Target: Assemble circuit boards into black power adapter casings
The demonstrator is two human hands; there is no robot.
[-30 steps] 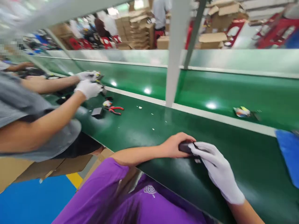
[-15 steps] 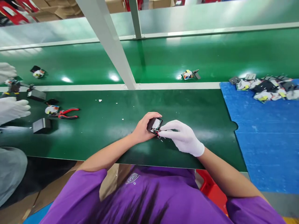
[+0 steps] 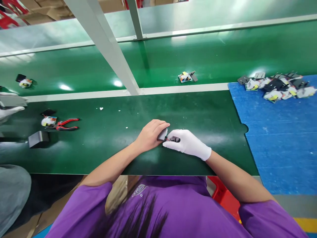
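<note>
My bare left hand (image 3: 151,135) is wrapped around a small black plastic housing (image 3: 162,135) with a green circuit board edge and a pale component inside. The housing is tilted, and my fingers cover much of it. My right hand (image 3: 189,142), in a white glove, is closed at the housing's right side. A small dark part (image 3: 176,139) shows between its thumb and curled fingers, beside thin wires running to the housing. The glove hides the exact grip.
Red-handled pliers (image 3: 65,124), a circuit board assembly (image 3: 49,121) and a grey box (image 3: 38,139) lie left. A co-worker's gloved hand (image 3: 11,110) holds another housing. One assembly (image 3: 185,76) lies beyond the rail. Several more sit on the blue mat (image 3: 279,132) at right. A post (image 3: 109,49) rises ahead.
The housing has tilted and turned in my left hand, so less of its inside shows. My right fingers have curled in around the dark part. The view has shifted slightly right.
</note>
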